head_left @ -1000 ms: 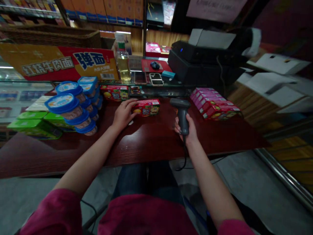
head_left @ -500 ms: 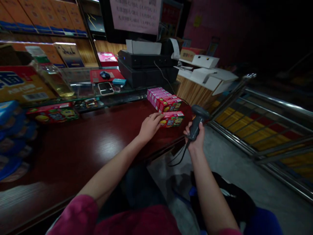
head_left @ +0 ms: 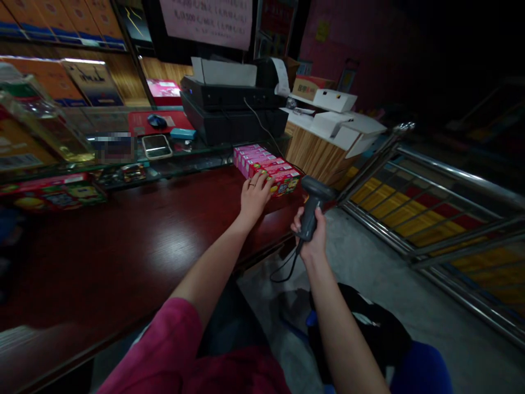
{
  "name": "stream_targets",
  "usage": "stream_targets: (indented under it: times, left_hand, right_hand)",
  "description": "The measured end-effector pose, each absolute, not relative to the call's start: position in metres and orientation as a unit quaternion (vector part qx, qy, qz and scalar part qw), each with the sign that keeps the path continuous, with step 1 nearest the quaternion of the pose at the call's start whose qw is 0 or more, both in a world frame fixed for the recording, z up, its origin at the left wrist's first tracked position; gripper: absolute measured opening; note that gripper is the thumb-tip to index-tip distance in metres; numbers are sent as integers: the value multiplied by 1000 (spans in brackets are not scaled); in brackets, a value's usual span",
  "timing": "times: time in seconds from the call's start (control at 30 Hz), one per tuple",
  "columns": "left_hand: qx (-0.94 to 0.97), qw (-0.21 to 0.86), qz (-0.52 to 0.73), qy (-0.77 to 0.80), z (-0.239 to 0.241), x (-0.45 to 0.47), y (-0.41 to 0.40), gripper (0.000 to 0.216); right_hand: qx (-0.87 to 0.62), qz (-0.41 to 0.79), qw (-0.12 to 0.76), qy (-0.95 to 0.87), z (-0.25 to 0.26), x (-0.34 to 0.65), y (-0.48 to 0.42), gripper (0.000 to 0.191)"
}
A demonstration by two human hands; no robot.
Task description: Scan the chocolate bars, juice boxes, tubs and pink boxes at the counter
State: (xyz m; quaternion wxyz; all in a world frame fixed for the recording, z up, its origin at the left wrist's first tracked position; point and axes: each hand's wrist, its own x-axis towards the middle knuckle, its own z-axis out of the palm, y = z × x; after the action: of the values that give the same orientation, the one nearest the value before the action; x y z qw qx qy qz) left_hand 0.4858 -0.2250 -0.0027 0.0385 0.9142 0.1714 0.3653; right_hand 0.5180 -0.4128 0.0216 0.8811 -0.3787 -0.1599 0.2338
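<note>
Left hand (head_left: pixel 254 194), fingers open, is pressing red box (head_left: pixel 286 183) against pink row (head_left: pixel 254 156); right hand (head_left: pixel 309 241) is clamping scanner (head_left: pixel 315 198); another box (head_left: pixel 53 192) is lying far left.

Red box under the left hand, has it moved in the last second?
Yes: the red box slid right along the table to the row of pink boxes.

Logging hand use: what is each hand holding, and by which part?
The right hand grips the barcode scanner by its handle. The left hand lies against the nearest red box; a grip cannot be told.
</note>
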Motion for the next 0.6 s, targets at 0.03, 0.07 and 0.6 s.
stream_targets:
  times: [0.03, 0.07, 0.6]
  left_hand:
    - [914, 40, 367, 169, -2, 482, -224, 53]
    - [914, 42, 369, 163, -2, 476, -222, 58]
    - [753, -28, 457, 472, 1, 91, -10, 74]
  right_hand:
    - [-377, 243, 878, -169, 25, 513, -406, 41]
    - [-375, 252, 874, -179, 27, 507, -399, 41]
    - [-322, 614, 645, -321, 22, 339, -163, 41]
